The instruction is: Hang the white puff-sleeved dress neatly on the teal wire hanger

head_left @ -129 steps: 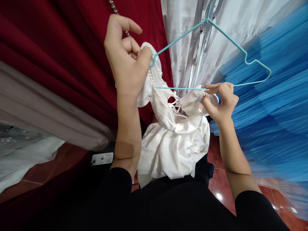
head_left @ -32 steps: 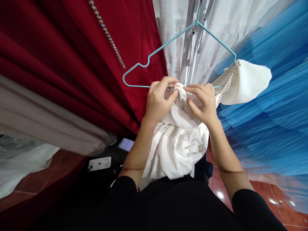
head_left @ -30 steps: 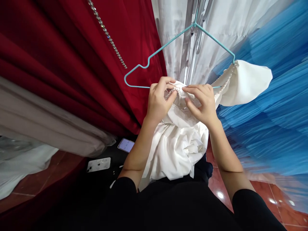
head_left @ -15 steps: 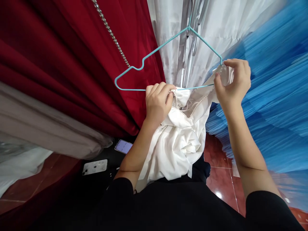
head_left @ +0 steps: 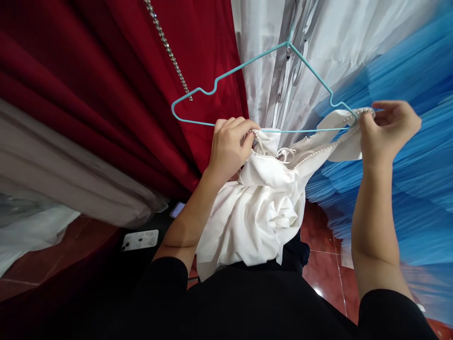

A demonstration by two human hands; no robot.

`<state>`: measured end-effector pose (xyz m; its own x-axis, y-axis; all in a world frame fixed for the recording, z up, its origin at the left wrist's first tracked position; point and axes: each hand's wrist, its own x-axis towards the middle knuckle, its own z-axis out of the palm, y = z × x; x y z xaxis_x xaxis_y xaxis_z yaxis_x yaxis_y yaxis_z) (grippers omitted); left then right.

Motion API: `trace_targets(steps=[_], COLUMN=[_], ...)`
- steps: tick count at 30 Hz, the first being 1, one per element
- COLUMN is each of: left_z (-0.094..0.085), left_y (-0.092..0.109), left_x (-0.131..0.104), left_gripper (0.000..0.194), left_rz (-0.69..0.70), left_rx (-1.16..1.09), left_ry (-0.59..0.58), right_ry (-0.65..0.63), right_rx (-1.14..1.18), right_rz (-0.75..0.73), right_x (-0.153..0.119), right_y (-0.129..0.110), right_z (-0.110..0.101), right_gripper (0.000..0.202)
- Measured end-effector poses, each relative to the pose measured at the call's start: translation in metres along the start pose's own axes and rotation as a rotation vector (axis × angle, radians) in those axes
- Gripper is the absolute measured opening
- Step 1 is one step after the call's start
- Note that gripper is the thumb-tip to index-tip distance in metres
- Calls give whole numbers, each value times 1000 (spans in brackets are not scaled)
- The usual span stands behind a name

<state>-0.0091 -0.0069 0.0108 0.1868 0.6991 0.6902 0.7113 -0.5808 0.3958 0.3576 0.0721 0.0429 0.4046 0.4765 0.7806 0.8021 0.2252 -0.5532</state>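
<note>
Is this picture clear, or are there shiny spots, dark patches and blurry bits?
Head view: a small white glare marks the glossy red tiled floor; head view: the layered blue netted fabric looks smeared toward the right edge; head view: the black short-sleeved shirt shows little detail, while the white garment with beaded edges looks fairly crisp.

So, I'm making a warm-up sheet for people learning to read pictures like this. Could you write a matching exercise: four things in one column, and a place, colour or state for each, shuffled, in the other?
Column one
1. Hanger
2. Left hand
3. Right hand
4. White phone

Column two
A. Pinching the dress at one end of the hanger, in front of blue tulle
B. Turquoise
C. Face down, at the lower left of the picture
D. Holding the dress near the middle of the hanger's bottom bar

Pairs: 1-B, 2-D, 3-A, 4-C
</note>
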Motion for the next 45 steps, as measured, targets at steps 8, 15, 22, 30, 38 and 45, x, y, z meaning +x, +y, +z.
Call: trace_targets(steps=[8, 15, 22, 30, 38, 45], left_z=[10, 11, 8, 17, 10, -50], left_y=[2, 9, 4, -15, -63, -99], left_x=[1, 0, -3, -34, -66, -18], left_gripper=[19, 19, 19, 23, 15, 15], left_rz=[-18, -31, -3, 82, -403, -171], left_rx=[-40, -27, 6, -87, -370, -385], left_ry=[11, 15, 29, 367, 424, 775], right_ry=[-558, -390, -332, -303, -337, -337], right_rx=[59, 277, 357, 346, 329, 435], right_rz=[-289, -706, -607, -431, -484, -602], right_x=[-78, -90, -108, -97, -98, -97], right_y=[-7, -61, -73, -71, -62, -63], right_z=[-36, -3, 26, 9, 18, 11], right_gripper=[10, 14, 20, 20, 20, 9])
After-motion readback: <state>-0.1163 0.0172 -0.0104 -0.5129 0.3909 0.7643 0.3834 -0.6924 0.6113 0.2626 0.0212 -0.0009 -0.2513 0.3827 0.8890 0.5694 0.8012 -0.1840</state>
